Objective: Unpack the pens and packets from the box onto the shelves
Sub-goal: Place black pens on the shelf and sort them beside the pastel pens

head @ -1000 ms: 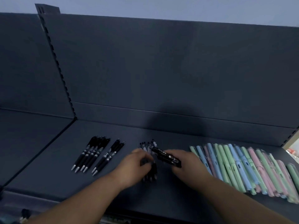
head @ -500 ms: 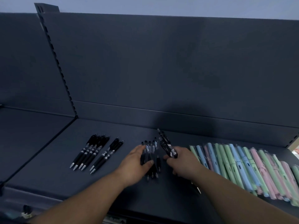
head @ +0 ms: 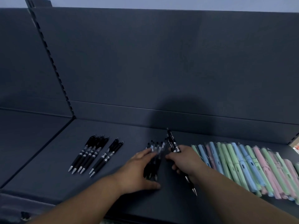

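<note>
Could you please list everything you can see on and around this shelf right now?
laid pens: about six, black with silver tips, shelf's left, a group and a pair side by side.
middle pens: several, count unclear, black, shelf centre, partly under the left grip.
held pens: at least one, black, tilted in the right grip, tip toward the person.
packets: many, green, blue and pink, a row on the shelf's right.
shelf: one, dark.
back panel: one, dark, behind the shelf.
upright: one, dark, slotted, left of the panel.
left grip: fingers flat on the middle pens.
right grip: fingers curled round the held pens.
</note>
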Motion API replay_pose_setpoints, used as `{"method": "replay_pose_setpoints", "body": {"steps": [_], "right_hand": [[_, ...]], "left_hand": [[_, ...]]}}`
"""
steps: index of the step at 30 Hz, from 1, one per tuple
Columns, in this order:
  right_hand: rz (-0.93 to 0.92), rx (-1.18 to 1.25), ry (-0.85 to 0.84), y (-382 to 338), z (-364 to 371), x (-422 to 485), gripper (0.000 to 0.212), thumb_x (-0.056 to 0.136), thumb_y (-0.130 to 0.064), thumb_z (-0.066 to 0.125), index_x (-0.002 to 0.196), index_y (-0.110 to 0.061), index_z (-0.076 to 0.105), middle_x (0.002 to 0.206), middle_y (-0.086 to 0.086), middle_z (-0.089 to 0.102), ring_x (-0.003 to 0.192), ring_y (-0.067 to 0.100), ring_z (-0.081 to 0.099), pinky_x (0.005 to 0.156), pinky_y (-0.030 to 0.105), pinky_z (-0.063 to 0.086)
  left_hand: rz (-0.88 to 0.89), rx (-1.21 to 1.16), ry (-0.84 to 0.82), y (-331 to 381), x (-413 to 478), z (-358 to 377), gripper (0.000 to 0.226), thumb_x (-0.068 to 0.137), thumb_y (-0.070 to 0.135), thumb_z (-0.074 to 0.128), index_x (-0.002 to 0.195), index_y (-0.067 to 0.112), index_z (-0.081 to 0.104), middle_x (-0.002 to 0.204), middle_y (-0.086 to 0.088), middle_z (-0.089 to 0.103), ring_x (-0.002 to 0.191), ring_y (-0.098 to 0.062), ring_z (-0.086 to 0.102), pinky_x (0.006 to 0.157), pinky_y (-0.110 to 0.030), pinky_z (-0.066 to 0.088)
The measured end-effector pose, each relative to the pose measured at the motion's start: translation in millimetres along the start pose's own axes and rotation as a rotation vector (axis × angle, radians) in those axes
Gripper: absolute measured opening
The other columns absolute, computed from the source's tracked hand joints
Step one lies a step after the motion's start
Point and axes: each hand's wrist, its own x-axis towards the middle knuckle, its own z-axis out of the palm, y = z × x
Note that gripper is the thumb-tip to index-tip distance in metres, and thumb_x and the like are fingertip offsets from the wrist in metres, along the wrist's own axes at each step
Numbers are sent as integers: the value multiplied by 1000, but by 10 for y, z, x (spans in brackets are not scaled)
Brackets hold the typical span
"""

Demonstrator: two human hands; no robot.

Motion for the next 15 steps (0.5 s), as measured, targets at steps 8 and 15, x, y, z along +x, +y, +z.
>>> {"method": "replay_pose_setpoints", "body": {"steps": [8, 15], "right_hand": [[-32, 30, -23, -25, 80, 81, 26, 86, -6, 52, 103, -25, 58, 73, 4, 62, 46, 8, 56, 43, 19, 45], [-37, 80, -59, -40, 110, 28, 17, 88, -9, 57, 96, -24, 62, 74, 1, 63, 45, 5, 56, 43, 20, 45]], "left_hand": [[44, -52, 32, -46, 97, -43, 69, 85, 25, 62, 147, 29, 32, 156, 16, 17, 141, 1, 16, 106, -4, 9], [4, -108, 145, -75, 79, 13, 57, 80, 35, 68, 134, 28, 50, 137, 18, 36, 129, 3, 36, 98, 2, 19]]}}
